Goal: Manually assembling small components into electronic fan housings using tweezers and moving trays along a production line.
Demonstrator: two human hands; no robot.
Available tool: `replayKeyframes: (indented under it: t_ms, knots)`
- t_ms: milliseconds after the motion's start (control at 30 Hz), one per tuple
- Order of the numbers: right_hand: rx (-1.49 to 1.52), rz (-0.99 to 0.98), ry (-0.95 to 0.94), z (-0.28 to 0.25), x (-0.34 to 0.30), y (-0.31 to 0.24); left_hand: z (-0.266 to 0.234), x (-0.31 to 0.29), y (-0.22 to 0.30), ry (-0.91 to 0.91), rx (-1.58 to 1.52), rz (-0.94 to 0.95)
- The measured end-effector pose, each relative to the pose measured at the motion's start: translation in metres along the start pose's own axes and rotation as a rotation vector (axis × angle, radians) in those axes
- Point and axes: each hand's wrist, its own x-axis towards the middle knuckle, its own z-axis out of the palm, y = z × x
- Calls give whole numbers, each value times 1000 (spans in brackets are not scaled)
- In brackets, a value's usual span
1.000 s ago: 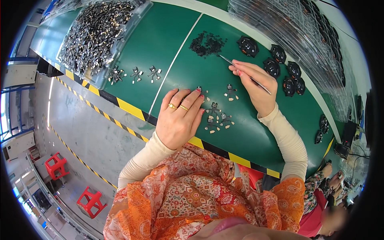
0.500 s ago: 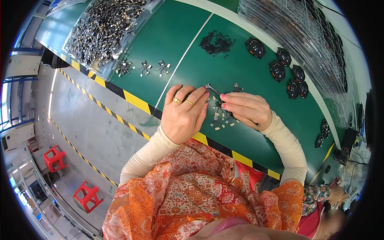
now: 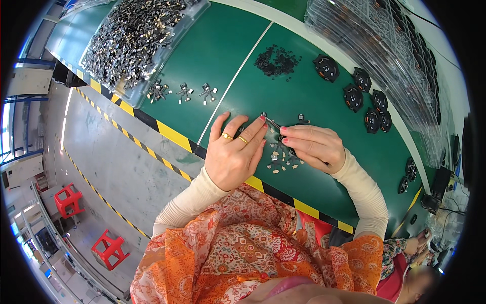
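My left hand (image 3: pixel 231 154), with two rings on it, lies palm down over the green table, fingers apart. Its index fingertip touches a small black part (image 3: pixel 264 115) on the table. My right hand (image 3: pixel 316 148) pinches slim metal tweezers (image 3: pixel 273 123), whose tip points left at that same part. Another small black piece (image 3: pixel 243 128) lies partly hidden under the left fingers. Between the hands and just below lie several small black parts with pale tabs and loose beige bits (image 3: pixel 276 158). One more black part (image 3: pixel 302 119) sits above my right fingers.
A clear bin (image 3: pixel 147 76) heaped with small black parts stands far left, small clusters (image 3: pixel 184 93) beside it. Tiny black rings (image 3: pixel 277 62) are piled beyond my hands. Round black housings (image 3: pixel 353 98) lie right, before stacked clear trays (image 3: pixel 364 61). Striped tape (image 3: pixel 174 131) edges the table.
The view has shifted slightly, so table items sit a little lower. My left fingers have spread somewhat, uncovering a black piece beneath. The tweezers stay at the small part.
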Motion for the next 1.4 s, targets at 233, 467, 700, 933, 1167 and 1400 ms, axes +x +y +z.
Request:
replayKeyframes:
  t_ms: [233,467,700,933,1167,1400]
  knots:
    - [69,123,119,-2,3,-4,0,0,-2,-15,-51,-14]
    - [39,140,104,-1,4,-4,-2,1,0,-15,-68,-36]
    - [97,119,89,-2,2,-1,-1,0,0,15,-64,-43]
    - [92,183,107,-1,4,-5,-1,0,1,19,-47,-44]
    - [146,167,51,-1,5,-1,1,0,0,25,-49,-30]
    - [167,135,39,-4,3,-2,1,0,1,37,-38,-30]
